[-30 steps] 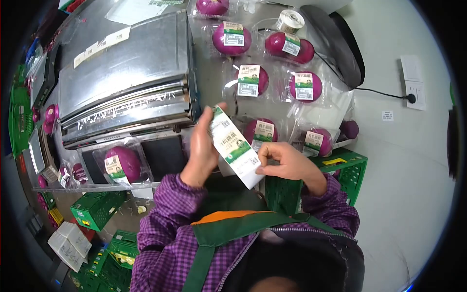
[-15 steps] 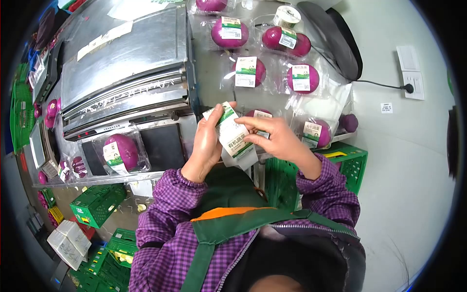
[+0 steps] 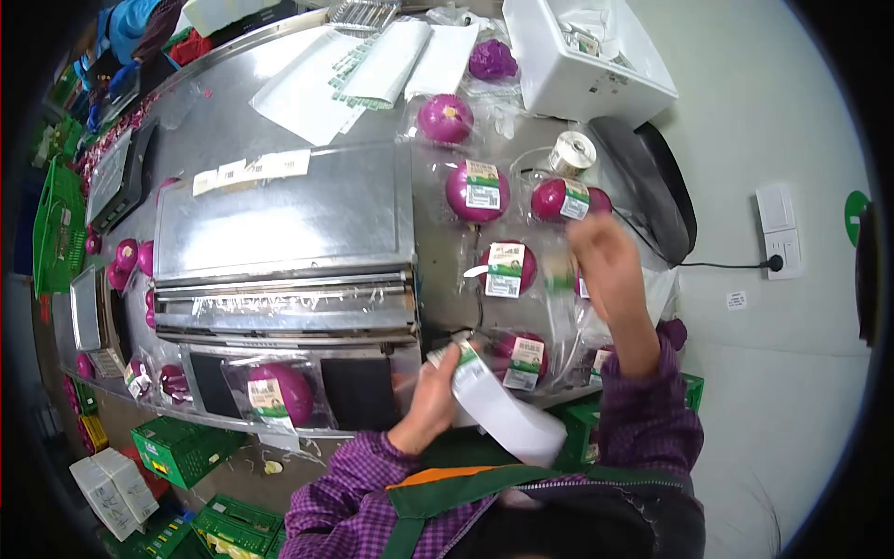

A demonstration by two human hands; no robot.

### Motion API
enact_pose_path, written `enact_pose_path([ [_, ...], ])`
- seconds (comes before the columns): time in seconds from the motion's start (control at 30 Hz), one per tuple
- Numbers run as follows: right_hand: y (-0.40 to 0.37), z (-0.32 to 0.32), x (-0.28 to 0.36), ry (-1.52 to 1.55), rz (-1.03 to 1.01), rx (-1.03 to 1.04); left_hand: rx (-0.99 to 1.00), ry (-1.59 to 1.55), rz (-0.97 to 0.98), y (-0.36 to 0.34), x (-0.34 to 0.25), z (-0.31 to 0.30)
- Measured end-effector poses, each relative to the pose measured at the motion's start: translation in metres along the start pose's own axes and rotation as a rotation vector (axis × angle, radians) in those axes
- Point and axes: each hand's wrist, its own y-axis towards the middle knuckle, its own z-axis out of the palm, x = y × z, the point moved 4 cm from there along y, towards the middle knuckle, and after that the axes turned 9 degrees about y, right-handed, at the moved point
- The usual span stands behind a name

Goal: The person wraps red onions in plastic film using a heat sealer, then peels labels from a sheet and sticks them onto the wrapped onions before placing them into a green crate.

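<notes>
My left hand (image 3: 433, 393) is closed on a strip of printed labels (image 3: 512, 419), whose white backing curls down to the right over my apron. My right hand (image 3: 607, 265) is blurred, its fingers curled, above the packed red cabbages at the right. A smeared green-and-beige label (image 3: 559, 272) shows at its fingers. Beneath the left part of that hand is a partly hidden cabbage. Close by are a labelled cabbage (image 3: 526, 270) in clear film, another (image 3: 463, 200) behind it, and a wide pack (image 3: 549, 197). Right of my left hand lies a further labelled cabbage (image 3: 535, 349).
A metal wrapping machine (image 3: 289, 224) fills the centre left, with a wrapped cabbage (image 3: 291, 396) in front. A label roll (image 3: 573, 151), white foam box (image 3: 610, 88) and unlabelled cabbage (image 3: 445, 119) stand farther back. Green crates (image 3: 186, 443) sit below the table edge. A cable runs to the wall socket.
My right hand has left the label strip and moved right and up over the cabbages. My left hand still holds the strip, which now hangs in a curl. The view has shifted, showing more of the table's back.
</notes>
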Motion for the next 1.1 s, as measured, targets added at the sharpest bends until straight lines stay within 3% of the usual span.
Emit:
enact_pose_path([
  [0.07, 0.074, 0.009, -0.016, -0.153, 0.055, 0.021, 0.015, 0.072, -0.083, -0.005, 0.004, 0.003],
  [0.2, 0.212, 0.022, -0.087, -0.201, -0.171, 0.017, 0.164, 0.241, -0.092, -0.01, 0.003, 0.001],
  [0.3, 0.278, 0.021, -0.131, -0.338, -0.168, 0.028, 0.247, 0.295, -0.055, -0.009, -0.002, -0.001],
  [0.33, 0.284, 0.025, -0.135, -0.334, -0.168, 0.03, 0.258, 0.299, -0.033, -0.008, -0.003, -0.003],
  [0.4, 0.293, 0.029, -0.142, -0.755, -0.06, 0.0, 0.27, 0.327, -0.035, -0.004, -0.003, -0.008],
  [0.43, 0.295, 0.03, -0.145, -0.753, -0.054, -0.003, 0.271, 0.314, -0.051, -0.004, -0.003, -0.009],
  [0.53, 0.291, 0.034, -0.124, -0.934, -0.551, -0.203, 0.277, 0.285, -0.106, -0.003, -0.01, -0.009],
  [0.67, 0.304, 0.063, -0.136, -0.811, -0.67, -0.121, 0.257, 0.338, -0.123, -0.002, -0.014, -0.007],
  [0.73, 0.297, 0.077, -0.169, -1.363, -0.637, 0.108, 0.243, 0.332, -0.131, -0.003, -0.012, -0.009],
  [0.77, 0.299, 0.076, -0.167, -1.211, -0.724, 0.055, 0.244, 0.356, -0.125, -0.004, -0.011, -0.009],
  [0.87, 0.301, 0.048, -0.155, -1.092, -0.58, -0.059, 0.284, 0.319, -0.108, -0.011, 0.003, -0.007],
  [0.93, 0.255, 0.039, -0.118, -0.943, -0.637, -0.144, 0.279, 0.335, -0.077, -0.018, 0.008, -0.001],
  [1.0, 0.194, 0.019, -0.095, -0.584, -0.181, -0.018, 0.262, 0.31, -0.035, -0.021, 0.021, 0.0],
  [1.1, 0.036, 0.015, -0.056, -0.368, 0.105, 0.122, 0.146, 0.284, 0.036, -0.037, 0.026, 0.014],
])
